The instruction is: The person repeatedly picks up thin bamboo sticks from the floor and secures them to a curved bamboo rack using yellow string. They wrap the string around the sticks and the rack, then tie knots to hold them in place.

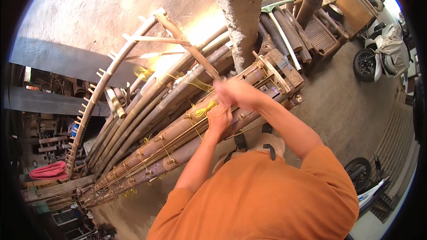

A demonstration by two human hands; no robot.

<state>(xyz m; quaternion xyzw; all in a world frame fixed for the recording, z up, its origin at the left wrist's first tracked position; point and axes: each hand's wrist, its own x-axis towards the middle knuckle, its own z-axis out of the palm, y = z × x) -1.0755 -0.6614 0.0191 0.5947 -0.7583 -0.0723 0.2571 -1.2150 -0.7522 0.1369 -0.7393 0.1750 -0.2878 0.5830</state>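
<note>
My left hand is closed over a long bamboo pole, with yellow string bunched at its fingers and a strand across it. Just above, my right hand is smeared by motion and overlaps the left one; its fingers cannot be made out. The lower end of a bamboo slat reaches the right hand. That slat joins a curved bamboo frame set with short pegs. Beneath both hands lie lashed bamboo poles, tied along their length with yellow string.
A rough concrete post stands beyond my hands. More bamboo poles lean behind the lashed ones. A pale green T-shaped tool rests at the right near a covered motorcycle. Pink cloth lies at the far left.
</note>
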